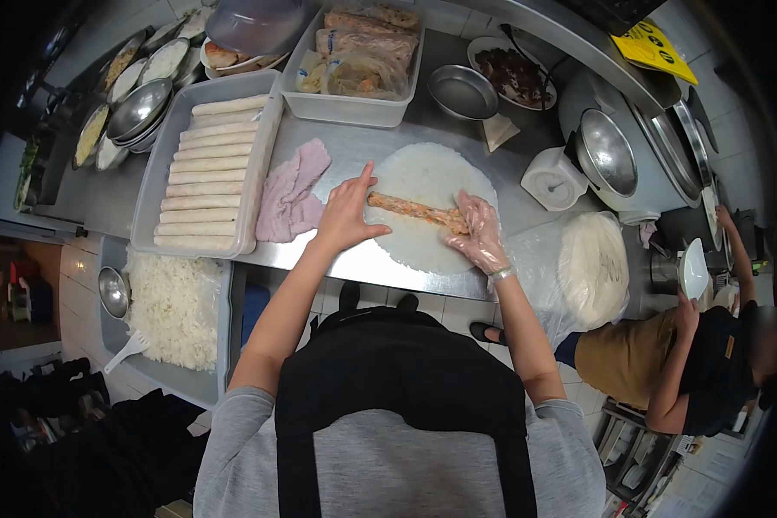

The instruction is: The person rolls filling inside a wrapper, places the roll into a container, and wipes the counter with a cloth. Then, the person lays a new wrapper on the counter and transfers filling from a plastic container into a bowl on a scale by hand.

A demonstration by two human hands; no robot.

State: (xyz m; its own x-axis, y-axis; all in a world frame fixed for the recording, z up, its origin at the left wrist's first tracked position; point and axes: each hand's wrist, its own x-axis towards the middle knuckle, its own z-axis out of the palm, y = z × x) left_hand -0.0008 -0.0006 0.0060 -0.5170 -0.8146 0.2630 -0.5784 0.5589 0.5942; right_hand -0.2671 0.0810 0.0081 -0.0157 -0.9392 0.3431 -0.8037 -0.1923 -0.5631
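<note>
Sheet (430, 169) between spread, empty left hand (348, 207) and right hand (481, 233) curled at filling (410, 207), grip unclear, seems soft, tearable: best held by its edges.

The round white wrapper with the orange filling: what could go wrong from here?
The wrapper might tear if the gloved right hand presses too hard on the filling. That filling lies uncovered, so bits could scatter. The wrapper sits near the front edge of the steel counter, so a tug might pull it over.
</note>
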